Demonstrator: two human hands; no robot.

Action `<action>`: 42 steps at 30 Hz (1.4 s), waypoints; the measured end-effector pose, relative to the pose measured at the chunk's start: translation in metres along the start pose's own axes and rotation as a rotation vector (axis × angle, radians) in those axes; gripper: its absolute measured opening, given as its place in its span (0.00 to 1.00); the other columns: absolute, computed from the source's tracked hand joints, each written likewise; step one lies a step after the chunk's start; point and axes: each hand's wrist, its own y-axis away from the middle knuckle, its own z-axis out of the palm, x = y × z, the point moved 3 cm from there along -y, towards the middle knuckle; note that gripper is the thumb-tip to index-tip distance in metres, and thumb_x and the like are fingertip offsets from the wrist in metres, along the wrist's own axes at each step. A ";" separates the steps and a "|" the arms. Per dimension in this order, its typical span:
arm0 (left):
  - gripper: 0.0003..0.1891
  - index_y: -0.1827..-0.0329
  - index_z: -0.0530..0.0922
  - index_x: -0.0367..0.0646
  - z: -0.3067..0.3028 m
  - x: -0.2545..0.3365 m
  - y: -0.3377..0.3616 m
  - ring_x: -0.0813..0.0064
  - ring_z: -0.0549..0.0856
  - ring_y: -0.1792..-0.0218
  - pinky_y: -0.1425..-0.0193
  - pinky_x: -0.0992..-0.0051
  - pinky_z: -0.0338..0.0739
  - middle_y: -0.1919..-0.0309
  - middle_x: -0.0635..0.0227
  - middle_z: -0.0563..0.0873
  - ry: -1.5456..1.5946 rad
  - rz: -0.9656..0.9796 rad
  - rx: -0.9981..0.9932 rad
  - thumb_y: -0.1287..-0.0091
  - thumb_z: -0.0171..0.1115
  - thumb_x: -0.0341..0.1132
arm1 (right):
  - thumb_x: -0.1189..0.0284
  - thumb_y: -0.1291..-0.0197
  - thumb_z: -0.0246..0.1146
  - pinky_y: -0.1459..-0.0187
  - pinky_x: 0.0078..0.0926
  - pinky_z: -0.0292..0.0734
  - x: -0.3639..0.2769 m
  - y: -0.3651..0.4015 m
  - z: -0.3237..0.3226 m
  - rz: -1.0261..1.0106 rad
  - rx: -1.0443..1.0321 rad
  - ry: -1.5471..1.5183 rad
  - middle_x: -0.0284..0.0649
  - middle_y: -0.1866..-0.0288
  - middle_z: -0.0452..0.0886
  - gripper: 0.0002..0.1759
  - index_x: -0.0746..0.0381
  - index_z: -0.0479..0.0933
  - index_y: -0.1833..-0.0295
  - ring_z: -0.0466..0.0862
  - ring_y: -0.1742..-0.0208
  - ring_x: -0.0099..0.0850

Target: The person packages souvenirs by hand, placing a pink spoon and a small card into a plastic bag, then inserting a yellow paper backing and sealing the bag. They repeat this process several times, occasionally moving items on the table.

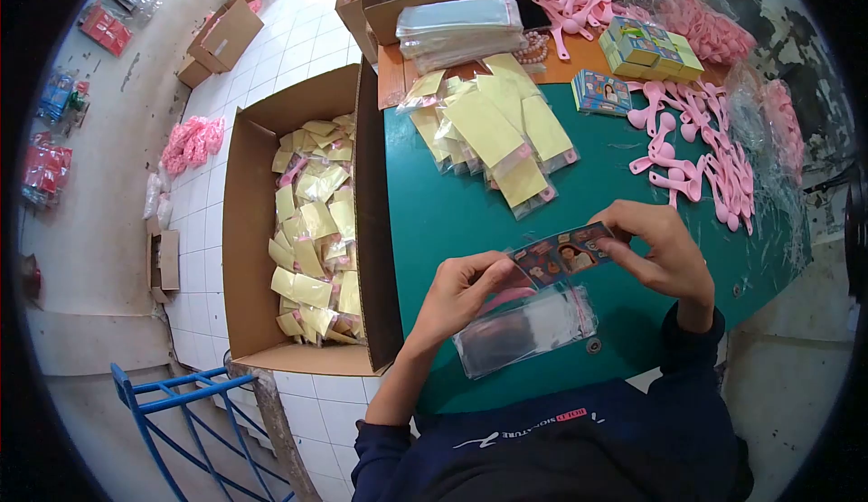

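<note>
Between my hands is a dark printed card [562, 257] with small colourful pictures, apparently in a clear plastic bag. My right hand [658, 247] pinches its right end between thumb and fingers. At the other end, my left hand [466, 292] is closed with the thumb on top, gripping the left edge. A pink piece [509, 298], perhaps a spoon, shows just below the left thumb; its shape is partly hidden. Under the card lies a stack of clear plastic bags [529, 332] on the green table [434, 357].
Left of the table, a large cardboard box [380, 231] holds many packed bags. Yellow-backed packets [493, 127] lie ahead. Pink spoons [701, 154] are spread on the right, near card stacks [601, 93]. More clear bags [459, 27] sit at the back. A blue metal frame [181, 393] stands lower left.
</note>
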 end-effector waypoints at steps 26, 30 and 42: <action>0.32 0.32 0.58 0.41 -0.021 0.013 0.012 0.79 0.84 0.64 0.60 0.80 0.78 0.68 0.62 0.85 -0.126 0.090 -0.091 0.38 0.63 0.26 | 0.73 0.50 0.71 0.68 0.16 0.70 0.042 -0.004 0.036 0.323 -0.076 -0.818 0.34 0.67 0.80 0.11 0.68 0.76 0.68 0.76 0.69 0.17; 0.36 0.29 0.54 0.41 -0.020 0.011 0.012 0.75 0.85 0.62 0.58 0.76 0.80 0.63 0.59 0.85 -0.210 0.014 -0.145 0.38 0.63 0.26 | 0.75 0.51 0.71 0.68 0.16 0.72 0.058 0.000 0.035 0.379 -0.093 -0.550 0.34 0.65 0.81 0.10 0.67 0.79 0.66 0.76 0.70 0.16; 0.35 0.28 0.23 0.48 0.019 -0.046 0.032 0.63 0.83 0.50 0.50 0.67 0.81 0.51 0.47 0.80 0.280 -0.122 0.029 0.25 0.38 0.33 | 0.70 0.48 0.67 0.54 0.32 0.75 0.011 0.003 0.076 -0.142 -0.144 -0.037 0.46 0.52 0.75 0.22 0.63 0.72 0.48 0.78 0.52 0.38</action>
